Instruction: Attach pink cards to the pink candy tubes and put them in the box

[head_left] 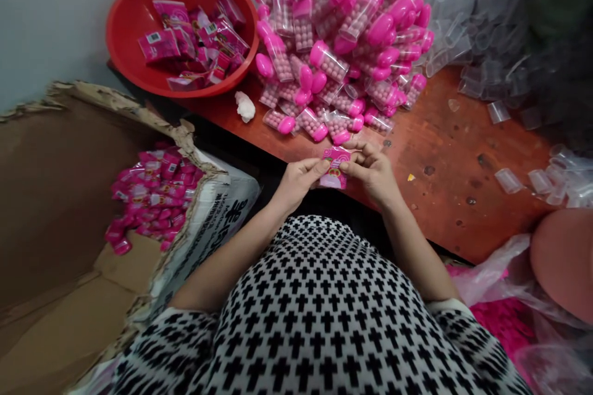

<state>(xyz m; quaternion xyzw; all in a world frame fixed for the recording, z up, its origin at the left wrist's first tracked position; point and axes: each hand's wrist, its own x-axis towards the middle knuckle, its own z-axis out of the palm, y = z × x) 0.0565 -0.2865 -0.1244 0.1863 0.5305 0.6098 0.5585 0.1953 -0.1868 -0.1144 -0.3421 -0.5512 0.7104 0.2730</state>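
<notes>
My left hand [296, 180] and my right hand [370, 170] both pinch one small pink packet [334, 168] between them, just above the near edge of the brown table [445, 154]. The packet carries a printed pink label and stands upright between my fingertips. Right behind my hands lies a big heap of clear little containers with pink caps [343, 43], filled with pink balls. A red bowl [134, 18] at the back left holds several flat pink label packets.
An open cardboard box [60, 210] at my left holds a pile of finished pink packets [148, 197]. Empty clear containers [491, 74] lie scattered at the right and back right. A crumpled white scrap [244, 106] rests near the bowl. Plastic bags [495, 284] sit at lower right.
</notes>
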